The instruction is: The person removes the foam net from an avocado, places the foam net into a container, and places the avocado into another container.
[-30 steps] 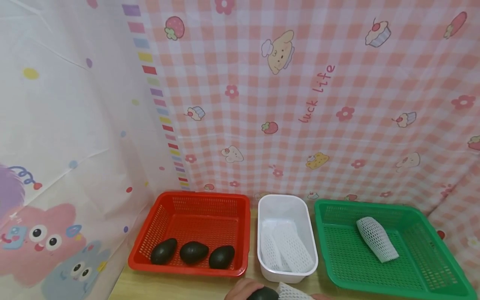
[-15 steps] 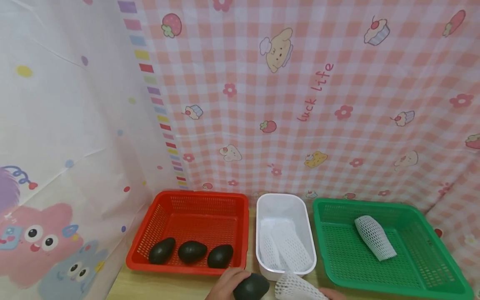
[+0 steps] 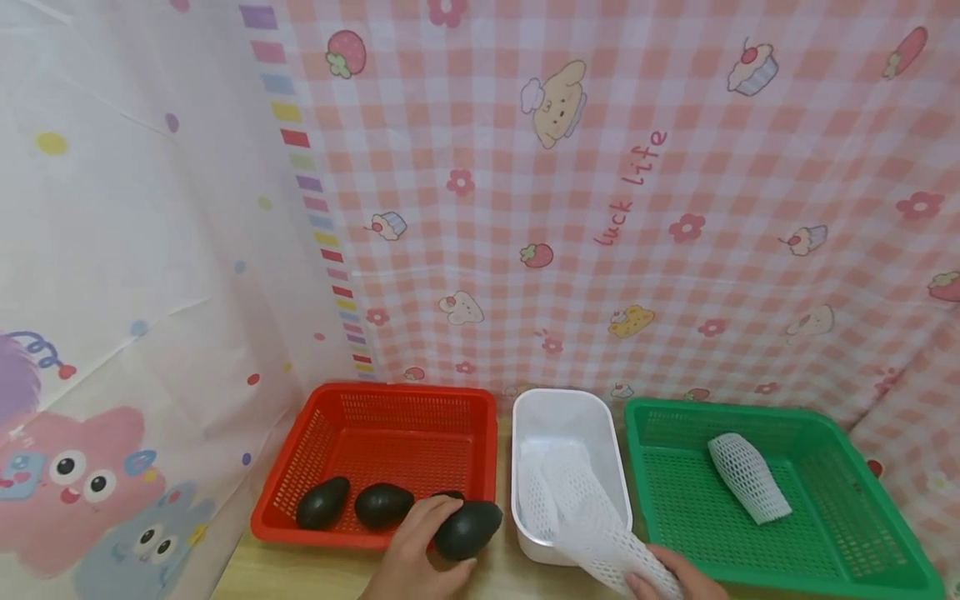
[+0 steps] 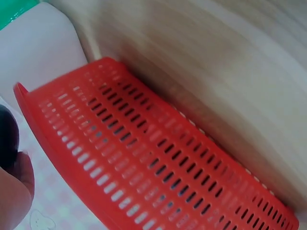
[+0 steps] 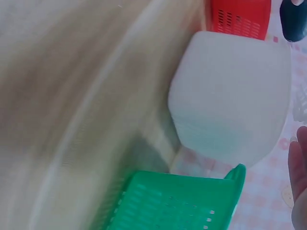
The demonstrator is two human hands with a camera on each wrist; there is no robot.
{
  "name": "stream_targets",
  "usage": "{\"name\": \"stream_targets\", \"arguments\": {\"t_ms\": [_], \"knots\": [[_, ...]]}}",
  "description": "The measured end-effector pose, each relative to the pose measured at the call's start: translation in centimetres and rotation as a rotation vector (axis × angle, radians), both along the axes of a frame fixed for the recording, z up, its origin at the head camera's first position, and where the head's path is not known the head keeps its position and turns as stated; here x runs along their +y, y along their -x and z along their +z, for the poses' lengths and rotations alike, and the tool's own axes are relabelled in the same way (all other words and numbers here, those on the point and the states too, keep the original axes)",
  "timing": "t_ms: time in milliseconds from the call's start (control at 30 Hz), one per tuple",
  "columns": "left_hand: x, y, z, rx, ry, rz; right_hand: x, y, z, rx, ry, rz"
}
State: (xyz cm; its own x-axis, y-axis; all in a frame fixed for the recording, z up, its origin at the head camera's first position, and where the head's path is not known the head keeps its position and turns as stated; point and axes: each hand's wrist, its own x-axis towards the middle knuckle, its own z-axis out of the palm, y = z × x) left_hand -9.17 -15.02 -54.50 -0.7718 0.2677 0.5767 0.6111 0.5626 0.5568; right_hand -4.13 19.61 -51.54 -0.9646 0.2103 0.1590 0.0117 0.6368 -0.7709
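Note:
In the head view my left hand [image 3: 416, 554] grips a dark avocado [image 3: 471, 530] over the front edge of the red basket [image 3: 375, 540]. The left wrist view catches only the thumb side of that hand [image 4: 18, 191] and part of the avocado [image 4: 6, 139]. My right hand [image 3: 682, 575] pinches a white foam net sleeve [image 3: 626, 557] by its near end. Its far end overlaps the front rim of the white tub [image 3: 525, 546]. At the edge of the right wrist view are the hand [image 5: 299, 179] and the net [image 5: 301, 103].
Two avocados [image 3: 323, 503] lie in the red basket, and a third [image 3: 450, 495] shows behind the left fingers. More foam nets [image 3: 538, 492] lie in the tub. The green basket [image 3: 787, 568] at right holds a net [image 3: 748, 477] that bulges at its far end.
The left hand has carried the avocado up and left, from the bottom edge to the red basket's front. The right hand has come further into view, and its net now overlaps the tub.

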Motion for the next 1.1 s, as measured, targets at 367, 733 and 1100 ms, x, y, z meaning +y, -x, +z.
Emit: {"name": "stream_targets", "arguments": {"t_ms": [367, 733, 1100], "knots": [[-1.5, 2.2, 0.4, 0.007, 0.028, 0.059, -1.4, 1.4, 0.3, 0.424, 0.021, -0.096], [-2.9, 4.6, 0.3, -0.038, 0.065, 0.141, -2.2, 3.5, 1.0, 0.403, -0.008, -0.129], [-3.1, 6.9, 0.9, -0.188, 0.117, 0.203, -2.6, 6.1, 0.8, 0.497, -0.005, -0.100]]}}
